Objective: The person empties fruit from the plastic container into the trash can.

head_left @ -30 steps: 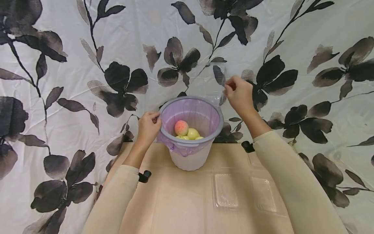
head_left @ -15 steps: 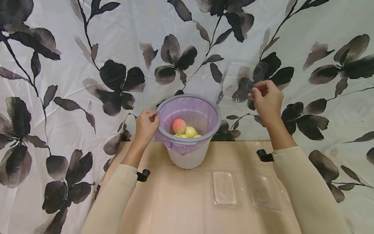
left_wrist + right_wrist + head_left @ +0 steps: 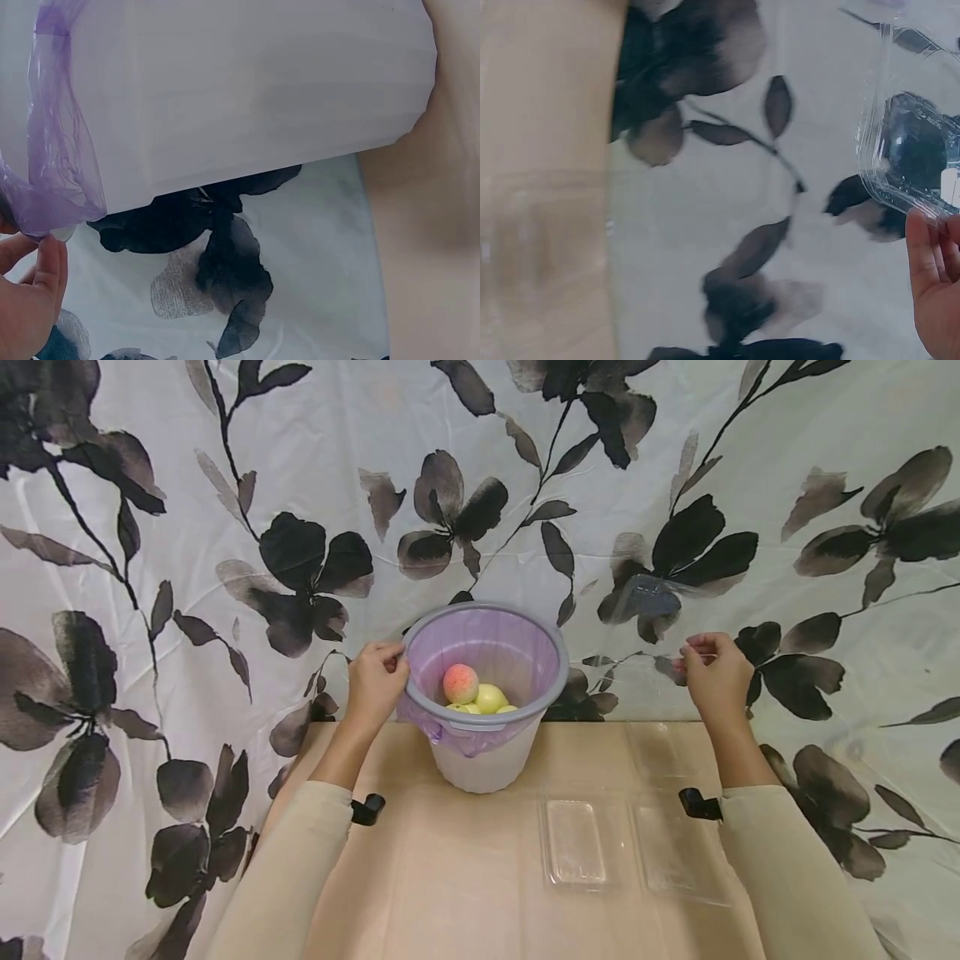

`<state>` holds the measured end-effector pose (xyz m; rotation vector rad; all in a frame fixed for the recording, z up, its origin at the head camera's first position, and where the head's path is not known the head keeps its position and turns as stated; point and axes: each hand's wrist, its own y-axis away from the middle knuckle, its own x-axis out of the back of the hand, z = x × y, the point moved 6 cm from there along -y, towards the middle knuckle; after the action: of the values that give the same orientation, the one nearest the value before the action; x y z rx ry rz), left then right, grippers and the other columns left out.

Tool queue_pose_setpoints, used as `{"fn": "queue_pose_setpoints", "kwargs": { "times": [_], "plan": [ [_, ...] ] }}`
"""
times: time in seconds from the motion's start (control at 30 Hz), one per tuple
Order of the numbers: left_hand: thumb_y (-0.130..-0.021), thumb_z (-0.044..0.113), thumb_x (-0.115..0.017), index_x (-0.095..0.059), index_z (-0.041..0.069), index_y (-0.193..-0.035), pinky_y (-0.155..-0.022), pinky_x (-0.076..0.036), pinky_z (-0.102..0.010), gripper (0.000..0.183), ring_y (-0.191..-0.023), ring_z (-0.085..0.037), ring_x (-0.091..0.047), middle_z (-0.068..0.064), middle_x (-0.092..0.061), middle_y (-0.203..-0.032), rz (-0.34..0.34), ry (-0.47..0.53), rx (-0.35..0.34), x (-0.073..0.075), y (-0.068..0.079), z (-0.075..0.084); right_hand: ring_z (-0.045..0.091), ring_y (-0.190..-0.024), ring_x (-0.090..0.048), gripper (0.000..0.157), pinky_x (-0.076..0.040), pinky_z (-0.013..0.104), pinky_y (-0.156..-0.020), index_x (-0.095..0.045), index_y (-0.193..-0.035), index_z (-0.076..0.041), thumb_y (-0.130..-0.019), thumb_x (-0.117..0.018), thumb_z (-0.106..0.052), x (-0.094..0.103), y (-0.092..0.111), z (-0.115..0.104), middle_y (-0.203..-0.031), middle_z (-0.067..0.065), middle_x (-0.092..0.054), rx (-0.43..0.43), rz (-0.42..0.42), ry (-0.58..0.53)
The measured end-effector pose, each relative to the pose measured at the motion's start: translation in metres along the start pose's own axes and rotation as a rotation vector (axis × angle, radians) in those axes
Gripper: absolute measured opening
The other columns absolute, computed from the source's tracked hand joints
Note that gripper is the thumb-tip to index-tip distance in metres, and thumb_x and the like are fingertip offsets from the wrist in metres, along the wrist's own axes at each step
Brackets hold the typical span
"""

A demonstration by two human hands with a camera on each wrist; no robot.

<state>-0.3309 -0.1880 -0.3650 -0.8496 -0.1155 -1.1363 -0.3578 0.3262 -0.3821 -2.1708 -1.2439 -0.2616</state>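
A white bucket with a grey rim stands at the table's far edge. Its purple liner bag folds over the rim. Inside lie a reddish peach and several yellow-green round fruits. My left hand pinches the liner at the bucket's left rim; the left wrist view shows the fingertips against the purple film. To the bucket's right, my right hand holds a clear plastic container in the air by its edge. The container is hard to make out in the head view.
Clear plastic containers lie on the wooden table at right: one nearer the middle, one beside it, and another farther back. A white floral cloth hangs right behind the table.
My right hand has carried the clear container rightward from behind the bucket's right rim, then lowered. The left hand keeps its place at the rim, and the fruit has not moved.
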Motion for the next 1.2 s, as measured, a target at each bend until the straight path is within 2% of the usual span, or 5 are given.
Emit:
{"fn": "queue_pose_setpoints", "kwargs": {
  "times": [0.13,0.47,0.8,1.0,1.2],
  "plan": [
    [-0.089,0.006,-0.067,-0.076,-0.004,-0.115,-0.086,-0.059,-0.044,0.03,-0.095,-0.033,-0.071,-0.021,-0.073,-0.114,-0.003,-0.001,0.011,-0.001,0.002,0.001,-0.014,-0.062,-0.06,0.023,-0.053,0.006,-0.06,-0.063,-0.118,0.004,-0.102,-0.061,-0.012,-0.01,0.009,0.026,-0.1,0.019,-0.069,0.008,-0.066,0.027],
    [-0.089,0.006,-0.066,-0.077,-0.005,-0.113,-0.086,-0.058,-0.044,0.028,-0.095,-0.033,-0.071,-0.02,-0.073,-0.112,-0.001,-0.009,-0.005,-0.005,0.002,0.003,-0.007,-0.062,-0.065,0.019,-0.055,0.01,-0.058,-0.062,-0.114,0.012,-0.1,-0.061,-0.001,-0.043,0.035,0.065,-0.1,0.032,-0.068,0.013,-0.217,-0.022],
    [-0.09,0.004,-0.066,-0.076,-0.006,-0.114,-0.086,-0.059,-0.043,0.028,-0.095,-0.034,-0.071,-0.022,-0.072,-0.114,0.012,0.005,0.013,-0.001,0.003,0.004,0.017,-0.069,-0.074,0.021,-0.059,0.019,-0.059,-0.066,-0.113,0.014,-0.099,-0.064,-0.001,-0.091,0.055,0.096,-0.099,0.033,-0.071,-0.06,-0.343,-0.005],
    [-0.09,0.004,-0.066,-0.076,-0.007,-0.114,-0.086,-0.06,-0.044,0.029,-0.095,-0.034,-0.072,-0.022,-0.072,-0.114,0.009,0.01,0.01,-0.001,0.005,0.004,0.017,-0.07,-0.073,0.024,-0.057,0.016,-0.059,-0.069,-0.113,0.015,-0.098,-0.067,-0.003,-0.105,0.064,0.107,-0.099,0.031,-0.073,-0.075,-0.358,0.018],
    [-0.09,0.005,-0.066,-0.076,-0.006,-0.115,-0.086,-0.059,-0.044,0.029,-0.095,-0.034,-0.072,-0.022,-0.072,-0.114,0.004,0.01,0.011,0.0,0.005,0.005,0.03,-0.082,-0.077,0.027,-0.054,0.011,-0.06,-0.07,-0.118,0.014,-0.098,-0.067,-0.004,-0.115,0.069,0.116,-0.103,0.029,-0.075,-0.083,-0.377,0.054]
  ]
}}
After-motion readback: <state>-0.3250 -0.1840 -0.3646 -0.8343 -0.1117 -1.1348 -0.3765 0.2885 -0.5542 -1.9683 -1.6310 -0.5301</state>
